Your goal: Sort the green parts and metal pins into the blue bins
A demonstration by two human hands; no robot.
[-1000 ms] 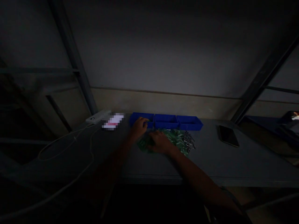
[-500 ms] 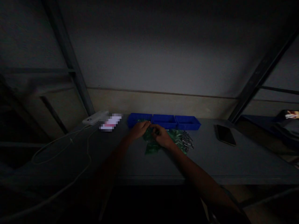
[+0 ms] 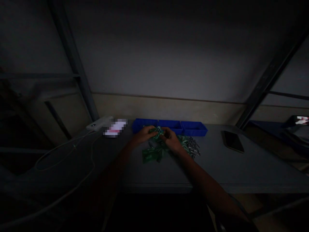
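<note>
Between my two hands is a crinkled green plastic bag (image 3: 158, 131), raised a little off the table in front of the blue bins. My left hand (image 3: 145, 133) grips its left side with the fingers closed. On its right side, my right hand (image 3: 170, 139) pinches the plastic. Below them another green plastic bag (image 3: 150, 155) lies flat on the table, and more green plastic is under and beside my right hand. A heap of shiny metal screws or pins (image 3: 193, 146) spreads just right of that hand. The bag's contents are too dark to make out.
A row of three blue bins (image 3: 194, 128) stands along the back of the grey table (image 3: 210, 170). To the right lies a dark phone (image 3: 233, 140). A lit phone (image 3: 116, 128), a white box-shaped device (image 3: 98, 123) and a loose white cable (image 3: 91, 158) occupy the left.
The green bag between my hands is now lifted into plain sight, and my hands are slightly further apart. The flat green bag below shows more to the left than before.
</note>
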